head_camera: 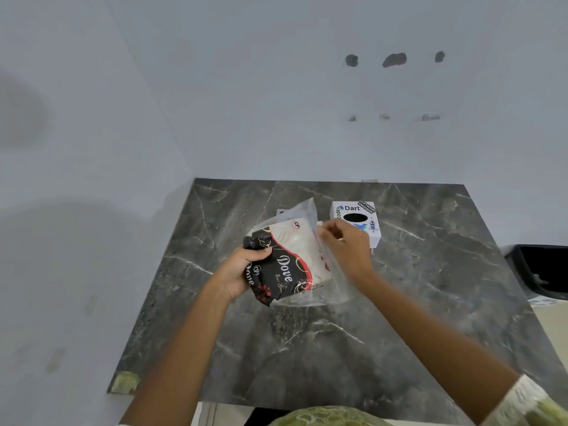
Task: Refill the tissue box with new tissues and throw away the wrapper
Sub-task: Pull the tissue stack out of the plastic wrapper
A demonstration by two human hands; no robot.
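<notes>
Beside the white cardboard tissue box (pixel 356 221) on the dark marble worktop (pixel 430 287), left hand (pixel 242 269) fingers clasp the black-and-white plastic tissue pack (pixel 287 264); right hand (pixel 347 245) fingers pinch its clear wrapper edge

The right hand (pixel 345 247) covers the near left corner of the white tissue box (pixel 356 218), so part of the printing on its top cannot be read, and its fingertips (pixel 322 232) blur into the clear plastic of the tissue pack wrapper (pixel 285 259). The left hand (pixel 242 269) hides the pack's left end, cutting a second "Dove" mark short. A small white thing (pixel 281 212) behind the pack shows only a corner, too little to name. At the right edge a black bin (pixel 541 272) is cut off, its contents too dark to make out. The bench (pixel 430 302) runs under the patterned garment (pixel 322 416) at the bottom edge.
</notes>
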